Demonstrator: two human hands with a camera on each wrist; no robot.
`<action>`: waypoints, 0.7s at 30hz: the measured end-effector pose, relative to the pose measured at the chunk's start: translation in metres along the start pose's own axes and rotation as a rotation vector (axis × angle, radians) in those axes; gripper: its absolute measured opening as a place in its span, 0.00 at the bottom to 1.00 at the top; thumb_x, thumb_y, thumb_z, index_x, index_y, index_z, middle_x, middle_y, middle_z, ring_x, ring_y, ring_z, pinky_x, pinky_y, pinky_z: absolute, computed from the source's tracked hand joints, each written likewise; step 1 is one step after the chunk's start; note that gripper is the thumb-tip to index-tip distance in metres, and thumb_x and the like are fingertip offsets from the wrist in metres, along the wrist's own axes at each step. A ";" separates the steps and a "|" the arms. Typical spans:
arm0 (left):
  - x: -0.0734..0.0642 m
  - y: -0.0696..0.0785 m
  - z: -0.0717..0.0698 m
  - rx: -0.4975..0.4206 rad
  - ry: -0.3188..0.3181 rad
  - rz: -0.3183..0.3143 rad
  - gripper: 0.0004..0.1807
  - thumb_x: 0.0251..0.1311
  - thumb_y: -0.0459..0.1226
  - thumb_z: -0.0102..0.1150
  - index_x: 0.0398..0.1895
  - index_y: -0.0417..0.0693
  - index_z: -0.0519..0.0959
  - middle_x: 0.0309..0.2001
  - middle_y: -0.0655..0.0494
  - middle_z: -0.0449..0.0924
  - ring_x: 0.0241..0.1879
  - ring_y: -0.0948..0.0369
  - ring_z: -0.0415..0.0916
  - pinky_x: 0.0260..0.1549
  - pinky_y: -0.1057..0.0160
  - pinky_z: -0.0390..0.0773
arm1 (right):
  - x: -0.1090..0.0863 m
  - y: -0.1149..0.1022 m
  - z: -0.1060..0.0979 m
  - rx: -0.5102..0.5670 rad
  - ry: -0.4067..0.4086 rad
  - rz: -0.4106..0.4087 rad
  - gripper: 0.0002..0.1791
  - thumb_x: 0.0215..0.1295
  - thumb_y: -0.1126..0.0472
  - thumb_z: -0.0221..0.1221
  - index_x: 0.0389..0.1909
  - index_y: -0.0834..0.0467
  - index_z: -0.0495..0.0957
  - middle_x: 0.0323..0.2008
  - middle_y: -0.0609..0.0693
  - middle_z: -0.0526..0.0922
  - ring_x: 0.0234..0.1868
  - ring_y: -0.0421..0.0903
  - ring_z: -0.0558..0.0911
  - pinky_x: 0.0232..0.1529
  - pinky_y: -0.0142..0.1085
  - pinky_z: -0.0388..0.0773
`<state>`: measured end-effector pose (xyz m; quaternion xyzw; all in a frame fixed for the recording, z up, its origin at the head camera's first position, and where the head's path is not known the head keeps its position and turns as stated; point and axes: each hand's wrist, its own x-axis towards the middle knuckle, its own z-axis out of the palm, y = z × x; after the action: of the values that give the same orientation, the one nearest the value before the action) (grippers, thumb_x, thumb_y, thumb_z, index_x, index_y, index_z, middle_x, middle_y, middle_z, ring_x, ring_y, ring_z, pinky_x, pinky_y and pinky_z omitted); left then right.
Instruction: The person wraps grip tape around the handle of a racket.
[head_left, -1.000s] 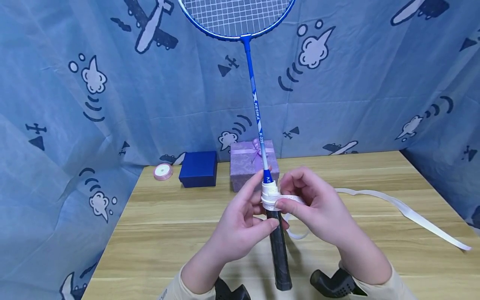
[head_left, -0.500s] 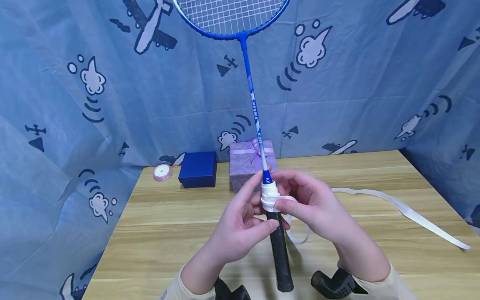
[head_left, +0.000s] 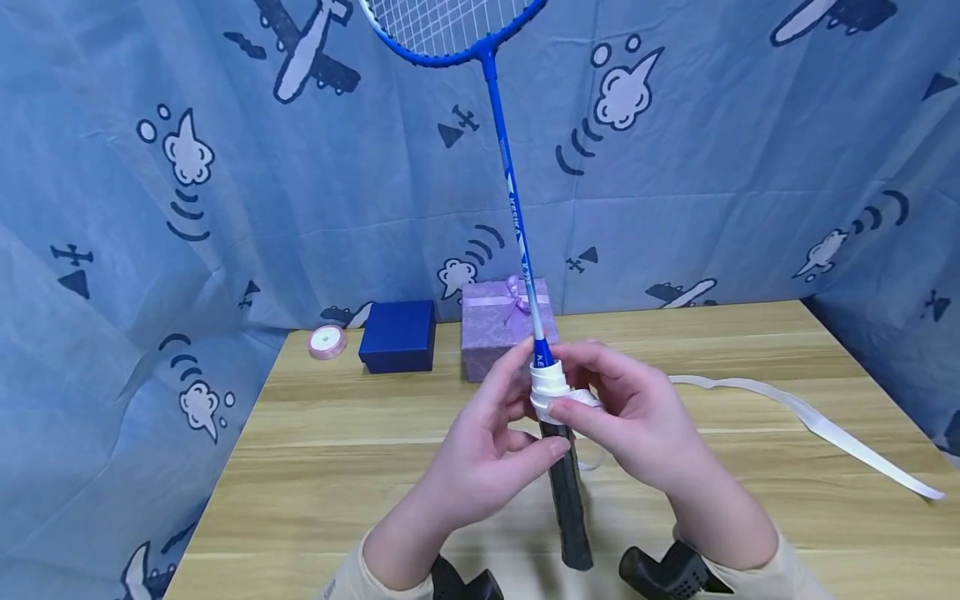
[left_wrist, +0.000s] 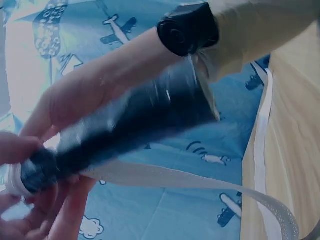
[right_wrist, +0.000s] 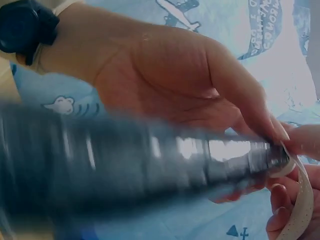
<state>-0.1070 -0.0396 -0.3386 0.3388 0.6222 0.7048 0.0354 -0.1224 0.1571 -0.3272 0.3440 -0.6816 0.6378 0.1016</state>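
Observation:
A blue badminton racket [head_left: 512,200] is held up at a tilt over the table, its strings partly beyond the top edge of the head view. White grip tape [head_left: 549,382] is wound round the top of its black handle [head_left: 572,508]. My left hand [head_left: 487,462] holds the handle there, thumb on the black part just below the tape. With thumb and fingers, my right hand [head_left: 645,421] pinches the tape against the right side of the winding. A loose tape strip [left_wrist: 165,176] hangs from it in the left wrist view. The handle [right_wrist: 125,160] blurs across the right wrist view.
The tape's far end [head_left: 817,421] lies along the right of the wooden table [head_left: 337,492]. At the back stand a purple gift box [head_left: 480,325], a dark blue box [head_left: 397,337] and a pink ribbon roll [head_left: 327,342]. A patterned blue curtain [head_left: 337,183] hangs behind.
The racket has turned a little about its shaft, and its handle has shifted slightly right. The tape loop below my right hand now shows less. Both hands keep their hold.

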 end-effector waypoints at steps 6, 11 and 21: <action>0.000 0.003 0.006 0.284 0.147 -0.069 0.46 0.60 0.29 0.72 0.77 0.65 0.60 0.53 0.54 0.83 0.40 0.64 0.83 0.26 0.60 0.88 | 0.001 0.002 0.011 -0.012 0.071 -0.016 0.27 0.59 0.82 0.65 0.60 0.67 0.78 0.43 0.50 0.83 0.41 0.43 0.80 0.35 0.28 0.82; 0.000 0.001 0.007 0.306 0.156 -0.046 0.45 0.60 0.27 0.71 0.76 0.62 0.60 0.57 0.53 0.84 0.40 0.63 0.86 0.24 0.61 0.88 | 0.001 0.000 0.013 -0.058 0.072 0.018 0.27 0.58 0.81 0.66 0.59 0.64 0.78 0.40 0.51 0.80 0.36 0.43 0.77 0.30 0.29 0.79; 0.003 0.002 0.004 0.205 0.153 -0.101 0.47 0.62 0.27 0.68 0.79 0.65 0.58 0.60 0.57 0.82 0.38 0.62 0.83 0.22 0.62 0.86 | 0.005 -0.005 0.004 -0.111 -0.027 0.084 0.28 0.63 0.79 0.63 0.63 0.64 0.74 0.47 0.53 0.78 0.43 0.45 0.77 0.39 0.29 0.79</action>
<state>-0.1063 -0.0351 -0.3355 0.2540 0.7083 0.6586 -0.0115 -0.1217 0.1520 -0.3215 0.3173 -0.7311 0.5980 0.0844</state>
